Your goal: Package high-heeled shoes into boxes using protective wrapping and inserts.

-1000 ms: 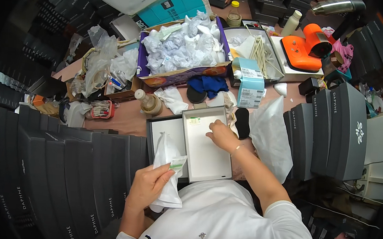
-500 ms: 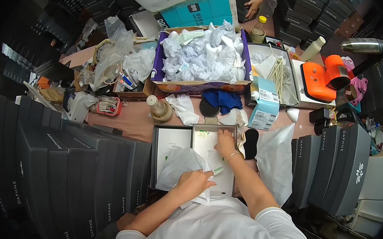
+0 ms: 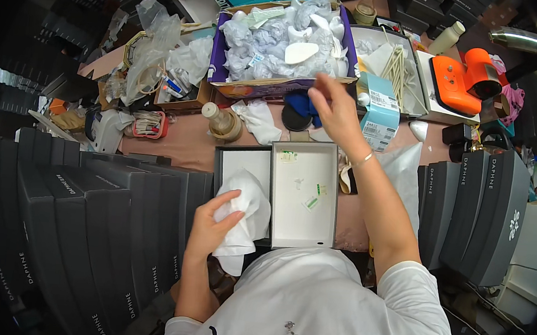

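My left hand point(image 3: 212, 223) grips a crumpled white bag point(image 3: 246, 207) with thumb and fingers spread along its side. The bag rests over the near part of a dark-rimmed box part point(image 3: 245, 159) with a white inside. Directly right of that lies an open shoebox part point(image 3: 295, 224), white inside, holding small green-and-white slips point(image 3: 311, 202). My right hand point(image 3: 337, 113) is open with its fingers apart, holding nothing, in front of a purple carton point(image 3: 256, 90). Crumpled tissue paper point(image 3: 248, 38) fills this carton, and a smooth white oval piece point(image 3: 301, 53) shows over it.
Dark shoeboxes stand upright in rows at left point(image 3: 111, 217) and right point(image 3: 472, 217). Behind the work area are a bottle in a tape roll point(image 3: 221, 122), a dark blue cloth point(image 3: 301, 103), blue-and-white label sheets point(image 3: 380, 120) and an orange device point(image 3: 454, 85).
My right hand has left the shoebox and moved up to the purple carton, opening. My left hand has shifted left with the white bag. The white oval piece now shows over the tissue.
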Available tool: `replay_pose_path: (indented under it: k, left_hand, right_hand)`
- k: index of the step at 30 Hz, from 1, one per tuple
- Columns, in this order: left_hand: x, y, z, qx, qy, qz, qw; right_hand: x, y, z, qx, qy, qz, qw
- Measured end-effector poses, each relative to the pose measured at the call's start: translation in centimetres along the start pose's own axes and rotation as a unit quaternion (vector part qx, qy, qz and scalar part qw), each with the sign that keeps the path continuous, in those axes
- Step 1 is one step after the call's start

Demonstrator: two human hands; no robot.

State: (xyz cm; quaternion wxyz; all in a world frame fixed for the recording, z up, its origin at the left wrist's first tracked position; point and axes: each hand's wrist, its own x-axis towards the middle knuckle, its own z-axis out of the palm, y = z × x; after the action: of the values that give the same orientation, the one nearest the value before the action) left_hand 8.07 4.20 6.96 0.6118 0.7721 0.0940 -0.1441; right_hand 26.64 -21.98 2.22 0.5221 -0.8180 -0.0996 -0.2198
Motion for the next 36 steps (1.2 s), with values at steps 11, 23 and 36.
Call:
replay_pose_path:
  k: [11,23,36]
  left_hand:
    - [-4.8,3.1,-0.6,-0.135,0.079,0.063,0.986]
    - [-2.9,3.3,0.8,-0.327,0.024,0.064,0.943]
    - [-6.5,-2.4,9.7,0.234,-0.179,0.441,0.848]
  right_hand:
    - [-22.2,8.3,5.7,-0.203,-0.311,0.094,0.924]
    - [-29.4,-5.8,-19.6,-0.327,-0.544,0.110,0.765]
    - [-18.4,-9.6,-7.5,0.531,-0.242,0.461,0.669]
